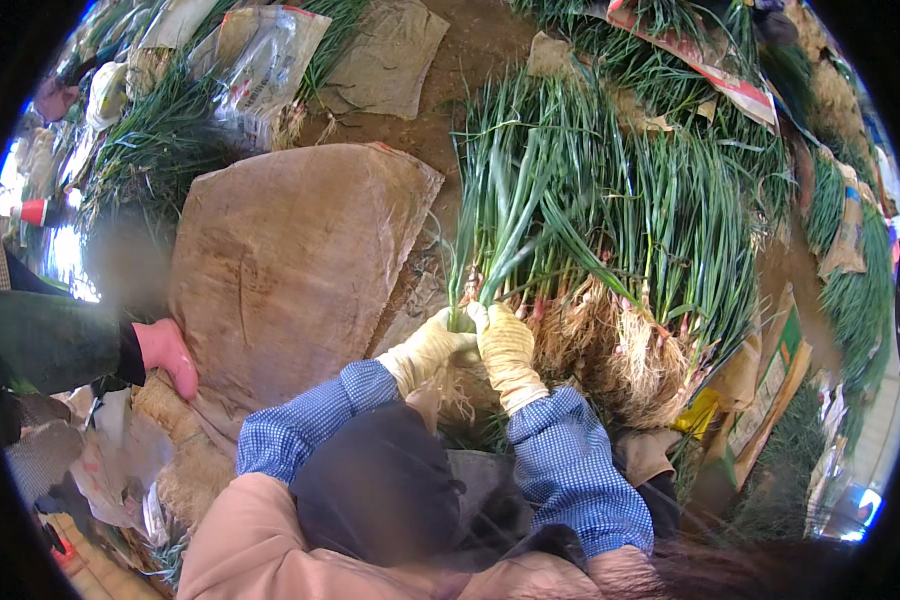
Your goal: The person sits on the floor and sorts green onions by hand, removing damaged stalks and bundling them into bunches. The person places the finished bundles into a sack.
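Observation:
My left hand (425, 351), in a pale yellow glove, grips a few green onions (511, 251) low on their stalks. Their pale roots (454, 394) hang beneath the fingers. Pressed close beside it, my right hand (508, 352), gloved alike, has thumb and fingers closed on the same stalks. The long leaves point away from me. Directly beyond and to the right of my hands lies a thick row of green onions (690, 217), with reddish bulbs and tangled brown roots (652, 367) turned towards me.
A large brown woven sack (292, 262) lies flat on my left. Beside it, another person's dark green-clad limb (52, 341) ends in a pink covering (166, 356). More onion piles (157, 142) and a printed plastic sack (270, 75) lie farther off. An opened carton (769, 382) stands at right.

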`<action>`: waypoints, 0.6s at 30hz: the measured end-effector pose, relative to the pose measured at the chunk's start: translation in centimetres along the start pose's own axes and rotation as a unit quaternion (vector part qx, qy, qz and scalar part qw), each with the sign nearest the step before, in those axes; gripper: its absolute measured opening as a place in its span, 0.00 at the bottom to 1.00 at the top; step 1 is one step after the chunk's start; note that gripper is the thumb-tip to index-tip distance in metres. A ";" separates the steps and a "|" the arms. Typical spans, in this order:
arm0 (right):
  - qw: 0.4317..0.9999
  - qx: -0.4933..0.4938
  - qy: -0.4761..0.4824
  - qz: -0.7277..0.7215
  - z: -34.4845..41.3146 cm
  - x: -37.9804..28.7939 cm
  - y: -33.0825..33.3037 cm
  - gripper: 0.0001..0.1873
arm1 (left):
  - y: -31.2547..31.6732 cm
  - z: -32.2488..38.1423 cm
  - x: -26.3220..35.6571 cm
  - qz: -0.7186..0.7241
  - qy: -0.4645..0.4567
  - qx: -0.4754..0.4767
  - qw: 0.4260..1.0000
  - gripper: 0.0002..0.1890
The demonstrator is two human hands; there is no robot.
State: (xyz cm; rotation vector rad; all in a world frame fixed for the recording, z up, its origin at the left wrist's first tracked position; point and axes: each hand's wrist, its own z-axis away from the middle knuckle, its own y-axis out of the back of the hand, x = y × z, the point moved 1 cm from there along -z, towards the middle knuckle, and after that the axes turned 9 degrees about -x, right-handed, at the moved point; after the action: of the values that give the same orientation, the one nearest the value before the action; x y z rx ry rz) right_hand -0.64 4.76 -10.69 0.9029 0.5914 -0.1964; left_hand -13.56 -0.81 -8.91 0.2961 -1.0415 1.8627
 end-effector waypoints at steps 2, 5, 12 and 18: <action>0.995 0.020 -0.003 -0.094 -0.2 -0.1 -0.4 0.20 | 0.6 0.3 -0.1 0.064 0.030 0.011 0.997 0.16; 0.905 0.001 -0.048 -0.423 -0.5 -0.2 -0.9 0.19 | 1.0 1.1 -0.2 0.318 0.031 -0.088 0.943 0.13; 0.987 -0.008 0.089 0.132 0.6 0.2 0.2 0.25 | -0.2 1.5 0.2 0.054 0.029 0.006 0.998 0.09; 0.793 -0.092 -0.086 -0.596 0.8 -1.2 0.1 0.16 | 0.4 2.4 0.9 0.282 0.058 -0.118 0.950 0.08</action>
State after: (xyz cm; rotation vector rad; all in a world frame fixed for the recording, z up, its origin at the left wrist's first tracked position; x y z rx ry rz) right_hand -1.27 4.11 -9.54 0.1928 0.9288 -1.3307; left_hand -14.84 -2.21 -7.11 -0.2836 -1.3474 2.1876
